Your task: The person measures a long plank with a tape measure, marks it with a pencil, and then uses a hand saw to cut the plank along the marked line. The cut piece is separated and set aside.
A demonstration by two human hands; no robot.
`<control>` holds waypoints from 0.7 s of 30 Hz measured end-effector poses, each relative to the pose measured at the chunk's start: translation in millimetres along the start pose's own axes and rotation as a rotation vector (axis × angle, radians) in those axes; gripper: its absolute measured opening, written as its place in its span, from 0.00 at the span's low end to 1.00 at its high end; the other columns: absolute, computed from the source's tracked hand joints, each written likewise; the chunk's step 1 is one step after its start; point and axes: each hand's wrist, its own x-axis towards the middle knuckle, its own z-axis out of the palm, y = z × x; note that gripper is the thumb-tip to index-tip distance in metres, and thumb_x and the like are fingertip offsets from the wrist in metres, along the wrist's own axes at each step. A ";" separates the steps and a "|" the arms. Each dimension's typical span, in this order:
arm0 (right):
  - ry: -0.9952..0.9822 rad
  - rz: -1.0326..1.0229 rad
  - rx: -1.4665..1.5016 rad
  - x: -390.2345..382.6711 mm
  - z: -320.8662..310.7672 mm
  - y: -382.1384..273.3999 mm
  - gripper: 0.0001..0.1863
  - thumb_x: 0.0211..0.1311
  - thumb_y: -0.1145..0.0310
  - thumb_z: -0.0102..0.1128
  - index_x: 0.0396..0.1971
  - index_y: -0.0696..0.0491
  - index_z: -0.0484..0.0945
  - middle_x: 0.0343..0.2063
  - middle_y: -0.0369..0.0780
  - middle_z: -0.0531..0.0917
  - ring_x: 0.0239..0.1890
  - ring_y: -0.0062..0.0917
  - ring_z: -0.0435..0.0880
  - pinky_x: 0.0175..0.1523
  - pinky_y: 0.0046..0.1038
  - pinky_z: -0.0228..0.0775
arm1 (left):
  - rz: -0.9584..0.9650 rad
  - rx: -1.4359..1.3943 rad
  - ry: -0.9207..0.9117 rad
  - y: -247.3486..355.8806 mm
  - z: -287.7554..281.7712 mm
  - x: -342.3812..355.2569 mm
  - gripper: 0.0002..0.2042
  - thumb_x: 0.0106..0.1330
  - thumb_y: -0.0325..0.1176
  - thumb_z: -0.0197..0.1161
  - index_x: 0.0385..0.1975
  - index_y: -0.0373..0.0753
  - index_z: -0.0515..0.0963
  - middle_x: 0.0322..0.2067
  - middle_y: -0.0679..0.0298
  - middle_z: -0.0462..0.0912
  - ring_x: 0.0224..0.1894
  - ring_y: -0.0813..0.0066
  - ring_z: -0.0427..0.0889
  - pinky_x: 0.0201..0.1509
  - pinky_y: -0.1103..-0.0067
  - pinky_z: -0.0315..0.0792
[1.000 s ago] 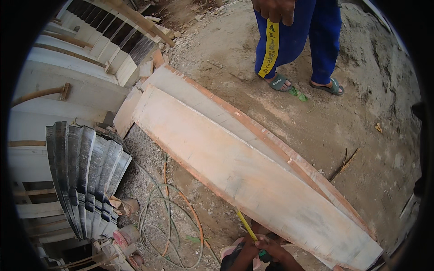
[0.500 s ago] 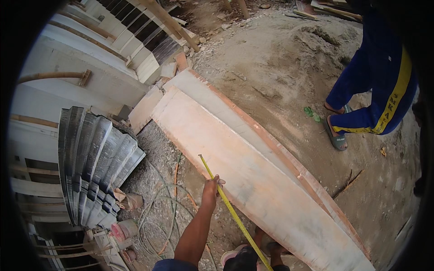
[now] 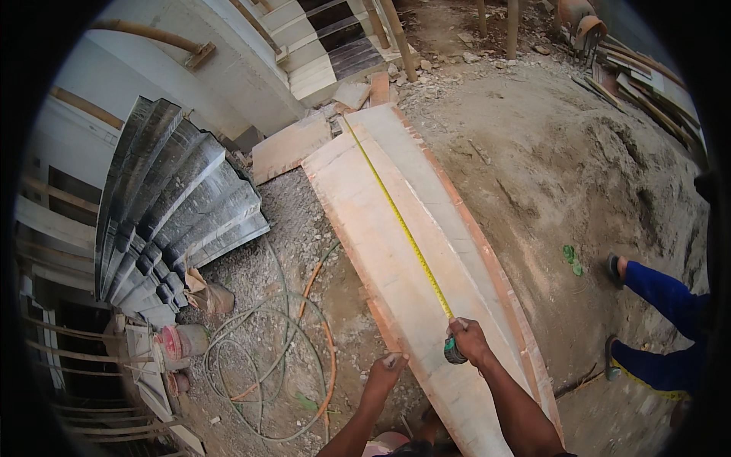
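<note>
My right hand (image 3: 469, 343) grips a green and black tape measure (image 3: 454, 351) over the upper wooden panel (image 3: 365, 198). Its yellow blade (image 3: 400, 217) runs from the case along the panel to the far end. Beside the panel's left edge, my left hand (image 3: 388, 372) has its fingers curled together; whatever is between the fingertips, if anything, is too small to make out. A second long panel (image 3: 449, 194) lies partly under the first, showing along its right side.
Corrugated metal sheets (image 3: 186, 183) lean at the left, above pinkish buckets (image 3: 183, 340). A coiled hose (image 3: 293, 369) lies on gravel near my left arm. At the right, another person's legs (image 3: 659, 305) stand on the dirt. Wooden posts (image 3: 396, 38) rise by the steps.
My left hand has let go of the blade and moved down the panel's left edge. The right hand has come into view with the tape case, and the blade reaches farther away.
</note>
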 end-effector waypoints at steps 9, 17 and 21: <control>0.024 0.107 0.016 126.2 19.4 -17.4 0.19 0.65 0.60 0.53 0.23 0.60 0.79 0.20 0.39 0.79 0.22 0.24 0.76 0.32 0.29 0.68 | -0.145 0.387 0.096 -299.9 -86.7 -231.4 0.15 0.66 0.43 0.56 0.32 0.36 0.80 0.19 0.62 0.78 0.22 0.68 0.74 0.30 0.71 0.70; 0.138 0.095 -0.202 129.6 19.4 -20.6 0.19 0.62 0.56 0.52 0.30 0.59 0.82 0.27 0.48 0.84 0.31 0.37 0.84 0.41 0.34 0.73 | 0.053 0.737 -0.275 -249.4 -88.8 -293.6 0.15 0.67 0.42 0.54 0.29 0.36 0.81 0.22 0.60 0.79 0.24 0.66 0.75 0.31 0.70 0.70; 0.175 0.088 -0.342 139.2 21.2 -34.5 0.22 0.60 0.53 0.50 0.38 0.57 0.82 0.36 0.53 0.84 0.42 0.46 0.83 0.49 0.40 0.73 | -0.467 0.149 0.023 -181.7 -54.2 -247.8 0.14 0.64 0.41 0.60 0.35 0.36 0.82 0.23 0.67 0.79 0.26 0.78 0.73 0.31 0.77 0.69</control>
